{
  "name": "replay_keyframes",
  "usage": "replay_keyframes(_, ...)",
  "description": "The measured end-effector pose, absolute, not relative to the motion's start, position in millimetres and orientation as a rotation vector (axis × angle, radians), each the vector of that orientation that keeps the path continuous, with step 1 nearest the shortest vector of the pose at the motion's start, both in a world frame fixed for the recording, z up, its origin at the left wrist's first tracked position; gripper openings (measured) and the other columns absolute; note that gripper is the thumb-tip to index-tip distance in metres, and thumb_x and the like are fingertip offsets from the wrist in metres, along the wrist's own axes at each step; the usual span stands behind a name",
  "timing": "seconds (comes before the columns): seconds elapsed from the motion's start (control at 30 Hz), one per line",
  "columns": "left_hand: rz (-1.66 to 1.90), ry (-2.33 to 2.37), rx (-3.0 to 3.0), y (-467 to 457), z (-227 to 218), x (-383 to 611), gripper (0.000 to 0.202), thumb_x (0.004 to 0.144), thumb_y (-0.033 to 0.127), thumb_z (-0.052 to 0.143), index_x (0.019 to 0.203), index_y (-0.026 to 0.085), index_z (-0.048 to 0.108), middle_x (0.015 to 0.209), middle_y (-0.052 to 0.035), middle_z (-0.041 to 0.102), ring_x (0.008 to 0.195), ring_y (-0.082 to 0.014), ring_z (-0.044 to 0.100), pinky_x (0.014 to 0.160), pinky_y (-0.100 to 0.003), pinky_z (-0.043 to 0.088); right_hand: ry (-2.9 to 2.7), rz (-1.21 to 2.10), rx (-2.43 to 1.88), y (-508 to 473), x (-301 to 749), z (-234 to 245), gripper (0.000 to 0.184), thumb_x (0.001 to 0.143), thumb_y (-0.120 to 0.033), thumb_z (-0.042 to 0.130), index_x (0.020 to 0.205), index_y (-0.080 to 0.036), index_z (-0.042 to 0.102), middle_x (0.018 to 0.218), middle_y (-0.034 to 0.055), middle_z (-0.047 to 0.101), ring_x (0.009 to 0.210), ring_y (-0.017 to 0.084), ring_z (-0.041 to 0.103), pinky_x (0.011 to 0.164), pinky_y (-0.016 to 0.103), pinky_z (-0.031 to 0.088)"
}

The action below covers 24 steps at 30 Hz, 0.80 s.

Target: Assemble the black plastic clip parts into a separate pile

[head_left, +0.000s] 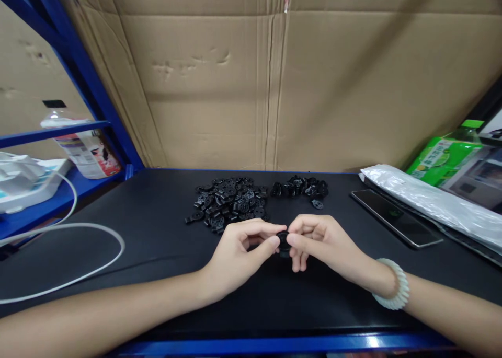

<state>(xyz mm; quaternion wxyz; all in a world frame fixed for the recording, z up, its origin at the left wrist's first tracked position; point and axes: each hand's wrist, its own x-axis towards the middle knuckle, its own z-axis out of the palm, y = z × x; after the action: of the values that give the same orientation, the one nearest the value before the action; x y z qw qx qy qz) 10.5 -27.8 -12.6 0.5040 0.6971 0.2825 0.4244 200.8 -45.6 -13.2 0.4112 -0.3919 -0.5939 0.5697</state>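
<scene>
Two bare hands pinched one small black part (283, 241) together above a black desk (157, 253).

The left hand (239, 253) and right hand (317, 243) met at their fingertips, fingers closed on the part just above the desk's middle. Behind them lay a large heap of flat black pieces (229, 204) and, just beside it, a smaller cluster (300, 187). Judging by the heaps, much remained unhandled. A phone (396, 218) lay to the right, a white cable (78, 227) to the left.
</scene>
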Motion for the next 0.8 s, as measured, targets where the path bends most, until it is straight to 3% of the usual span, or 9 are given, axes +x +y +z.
replay_keyframes(0.33,0.96,0.765,1.572,-29.4,-7.9,10.9,0.014,0.075,0.017,0.067,0.086,0.015,0.076,0.072,-0.003,0.074,0.064,-0.0155,0.068,0.066,-0.027,0.058,-1.578,1.258,-1.032,-51.0,200.3,-11.5,0.029,0.08,-0.039,0.067,0.067,-0.016,0.054,0.056,-0.0023,0.06,0.042,0.008,0.057,0.042,0.019,0.044)
replay_keyframes(0.8,0.979,0.796,1.531,-29.7,-9.7,12.1,0.015,0.074,0.017,0.068,0.087,0.013,0.075,0.07,-0.0042,0.075,0.063,-0.0167,0.069,0.065,-0.029,0.059,-1.633,1.186,-1.034,-49.6,198.0,-16.5,0.028,0.084,-0.041,0.062,0.07,-0.017,0.055,0.058,-0.0022,0.059,0.044,0.008,0.054,0.043,0.019,0.042)
